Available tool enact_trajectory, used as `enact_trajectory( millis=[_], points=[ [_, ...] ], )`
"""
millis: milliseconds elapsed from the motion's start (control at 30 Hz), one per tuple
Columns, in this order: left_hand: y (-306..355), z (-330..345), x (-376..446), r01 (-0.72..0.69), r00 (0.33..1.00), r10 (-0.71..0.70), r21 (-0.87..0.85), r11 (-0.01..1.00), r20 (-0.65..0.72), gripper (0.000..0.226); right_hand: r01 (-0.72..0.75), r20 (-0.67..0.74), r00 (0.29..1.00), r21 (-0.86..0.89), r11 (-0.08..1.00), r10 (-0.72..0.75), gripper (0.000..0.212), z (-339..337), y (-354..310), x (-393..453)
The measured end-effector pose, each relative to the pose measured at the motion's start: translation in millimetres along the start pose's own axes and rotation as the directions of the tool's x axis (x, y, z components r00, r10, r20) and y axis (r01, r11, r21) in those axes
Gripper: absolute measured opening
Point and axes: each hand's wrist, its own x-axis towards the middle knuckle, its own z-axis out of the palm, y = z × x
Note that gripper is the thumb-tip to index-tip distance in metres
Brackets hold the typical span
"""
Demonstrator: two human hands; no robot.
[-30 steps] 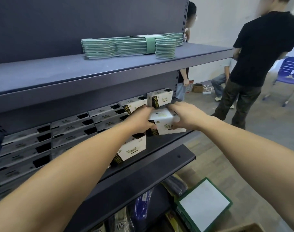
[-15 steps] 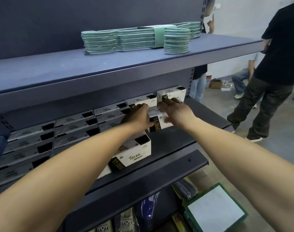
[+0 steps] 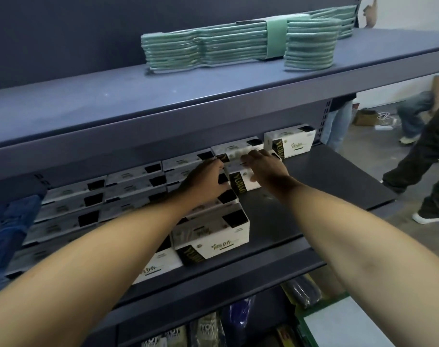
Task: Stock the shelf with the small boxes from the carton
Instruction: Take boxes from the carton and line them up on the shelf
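A small white box with a black "YUMAO" end (image 3: 243,187) sits deep on the dark middle shelf (image 3: 326,181), at the right end of the stacked rows of matching boxes (image 3: 128,186). My left hand (image 3: 205,181) holds its left side with curled fingers. My right hand (image 3: 266,169) lies over its top, thumb on the front face. Another box (image 3: 293,144) stands at the back right, and one more (image 3: 221,244) stands near the shelf's front edge under my left forearm.
A banded stack of green hangers (image 3: 213,46) lies on the upper shelf (image 3: 113,101). Blue cloth (image 3: 10,221) lies at the far left. Packaged goods (image 3: 208,329) fill the shelf below. A green-edged white box (image 3: 338,324) sits at lower right. People (image 3: 428,151) stand at the right.
Both hands have carried the box from the shelf's front edge deeper in, and it now sits against the row at the back. My view has moved closer to the shelf.
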Motion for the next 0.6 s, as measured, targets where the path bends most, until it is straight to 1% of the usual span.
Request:
enact_trajectory(
  millis=[133, 267, 467, 600],
  points=[
    [-4.1, 4.0, 5.8, 0.029, 1.0, -0.029, -0.009, 1.0, -0.005, 0.053, 0.005, -0.007, 1.0, 0.006, 1.0, -0.005, 0.072, 9.7, 1.4, 20.1],
    [-4.3, 4.1, 5.6, 0.018, 1.0, -0.019, -0.014, 1.0, -0.021, 0.051, -0.02, -0.019, 1.0, 0.015, 1.0, 0.02, 0.074, 17.1, 1.9, 32.5],
    [-8.8, -0.1, -1.8, 0.019, 0.999, -0.019, -0.008, 1.0, -0.028, 0.052, -0.01, 0.025, 1.0, -0.005, 1.0, 0.01, 0.074, 11.7, -1.3, 36.3],
    [-3.9, 0.2, -9.3, -0.005, 0.998, 0.01, 0.084, 0.996, -0.061, 0.049, -0.05, -0.038, 0.998, -0.016, 0.999, 0.049, 0.079, 7.2, -7.5, 14.2]
  ],
)
